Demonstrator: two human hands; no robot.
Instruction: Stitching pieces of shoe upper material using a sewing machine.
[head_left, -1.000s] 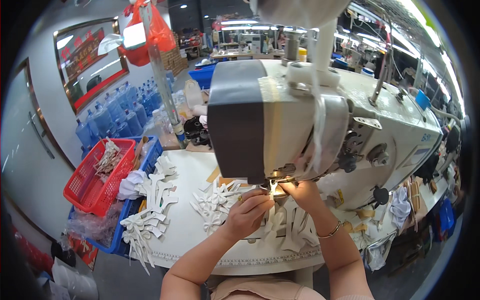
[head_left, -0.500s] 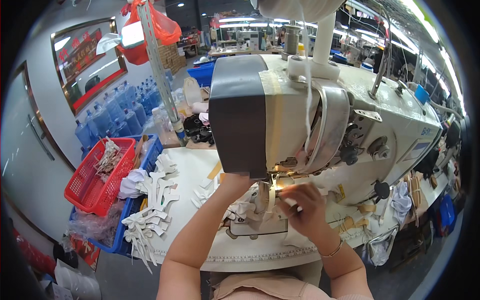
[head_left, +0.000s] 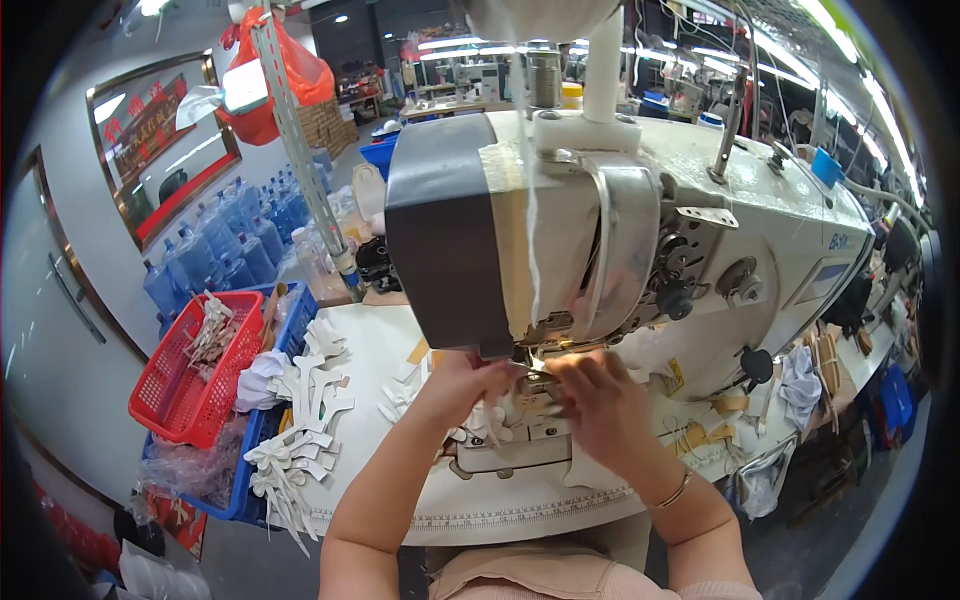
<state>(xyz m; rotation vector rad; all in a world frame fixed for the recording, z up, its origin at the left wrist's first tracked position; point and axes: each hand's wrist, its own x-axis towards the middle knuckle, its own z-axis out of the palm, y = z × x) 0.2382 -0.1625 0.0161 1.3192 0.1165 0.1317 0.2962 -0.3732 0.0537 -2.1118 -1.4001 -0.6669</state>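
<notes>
Under the head of a white sewing machine (head_left: 690, 150) with a dark grey end cover, my two hands meet at the lit needle area (head_left: 542, 365). My left hand (head_left: 462, 388) comes in from the left, thumb and fingertips pinched together on a small pale piece, partly hidden and smeared by motion. On the needle's right side, my right hand (head_left: 604, 405) has its fingers bent and drawn together. What those fingertips hold, if anything, is blurred. Below the hands shows the metal bed plate (head_left: 500, 458). White cut pieces (head_left: 405, 395) lie beside my left wrist.
More white cut pieces (head_left: 310, 400) are heaped on the table's left. Beyond them, a red basket (head_left: 165, 400) rests on a blue crate (head_left: 240, 490). Tan scraps (head_left: 715, 432) and threads lie right of my right hand. A metal post (head_left: 300, 150) rises behind the crate.
My left hand has come out from behind the machine head and its fingers show now. My right hand has shifted slightly left and up, closer to the needle. The whole view has moved a little.
</notes>
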